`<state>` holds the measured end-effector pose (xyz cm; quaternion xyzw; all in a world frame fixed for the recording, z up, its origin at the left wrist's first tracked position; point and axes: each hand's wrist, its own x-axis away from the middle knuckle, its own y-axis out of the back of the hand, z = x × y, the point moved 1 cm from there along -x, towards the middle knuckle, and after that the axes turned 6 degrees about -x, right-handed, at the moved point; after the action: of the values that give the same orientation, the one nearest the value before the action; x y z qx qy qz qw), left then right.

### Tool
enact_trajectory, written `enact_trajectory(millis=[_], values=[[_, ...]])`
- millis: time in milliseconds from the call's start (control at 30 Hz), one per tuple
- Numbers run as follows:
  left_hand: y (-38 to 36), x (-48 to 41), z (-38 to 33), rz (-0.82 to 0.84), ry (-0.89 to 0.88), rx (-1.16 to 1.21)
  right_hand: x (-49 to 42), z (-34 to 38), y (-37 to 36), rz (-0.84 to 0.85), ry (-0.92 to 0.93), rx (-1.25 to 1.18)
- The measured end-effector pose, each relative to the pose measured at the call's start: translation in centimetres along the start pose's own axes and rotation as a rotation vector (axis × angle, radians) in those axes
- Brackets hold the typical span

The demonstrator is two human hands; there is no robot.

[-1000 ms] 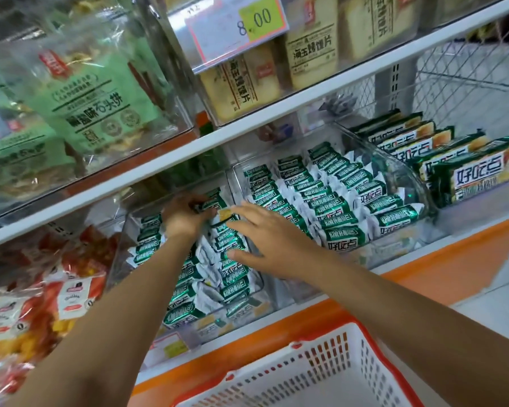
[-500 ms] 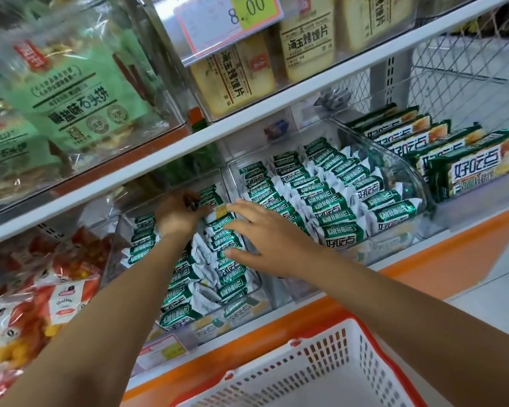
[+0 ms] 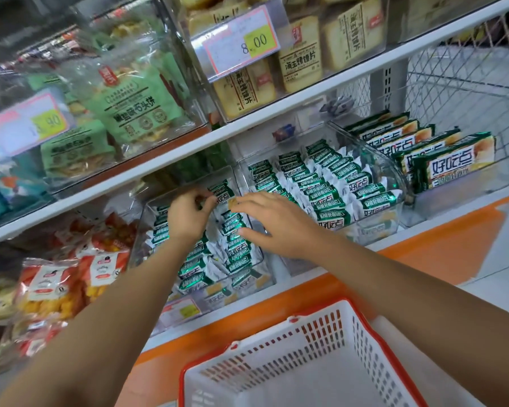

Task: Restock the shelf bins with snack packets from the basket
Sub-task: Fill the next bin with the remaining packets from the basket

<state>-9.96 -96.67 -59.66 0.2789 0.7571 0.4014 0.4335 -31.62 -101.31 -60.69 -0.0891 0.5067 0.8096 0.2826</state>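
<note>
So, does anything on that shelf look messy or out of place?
Slightly: in the left bin the green packets lean unevenly and the front ones lie jumbled, unlike the neat rows in the right bin.

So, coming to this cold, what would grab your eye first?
Both hands in the left clear bin of green packets, mid-shelf: the left hand has fingers curled at the back row, the right hand lies flat on the right-hand row. Below, the white, red-rimmed basket shows no packets; above, a yellow 8.00 price tag.
</note>
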Motion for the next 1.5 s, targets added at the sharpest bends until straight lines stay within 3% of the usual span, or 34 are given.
enact_trajectory(millis=[233, 400, 533, 700, 800, 900, 1200, 1400, 1500], values=[[0.8, 7.4, -2.9, -0.069, -0.16, 0.041, 8.4, 1.2, 0.1, -0.032, 0.022, 0.028], [-1.0, 14.7, -5.7, -0.131, -0.33, 0.033, 15.5, -0.6, -2.4, 0.029, -0.087, 0.018], [-4.7, 20.6, -6.5, -0.022, -0.421, 0.059, 19.9, -3.2, -5.2, 0.092, -0.213, 0.018], [-11.6, 28.1, -5.5, 0.505, -0.205, 0.039, 24.3, -5.6, -9.1, 0.306, -0.438, 0.082], [-15.4, 32.0, -4.9, 0.814, -0.097, 0.011, 25.8, -6.9, -11.0, 0.402, -0.472, 0.089], [-18.7, 34.9, -4.6, 1.016, -0.022, 0.019, 26.5, -8.1, -12.2, 0.432, -0.462, 0.073], [-26.2, 39.8, -4.6, 1.266, 0.169, -0.064, 25.8, -10.4, -13.1, 0.374, -0.429, 0.045], [-28.2, 41.8, -4.9, 1.248, 0.347, -0.121, 25.7, -11.0, -13.9, 0.312, -0.397, 0.023], [-28.0, 41.5, -4.2, 1.236, 0.334, -0.106, 25.7, -10.9, -14.1, 0.3, -0.389, 0.032]])
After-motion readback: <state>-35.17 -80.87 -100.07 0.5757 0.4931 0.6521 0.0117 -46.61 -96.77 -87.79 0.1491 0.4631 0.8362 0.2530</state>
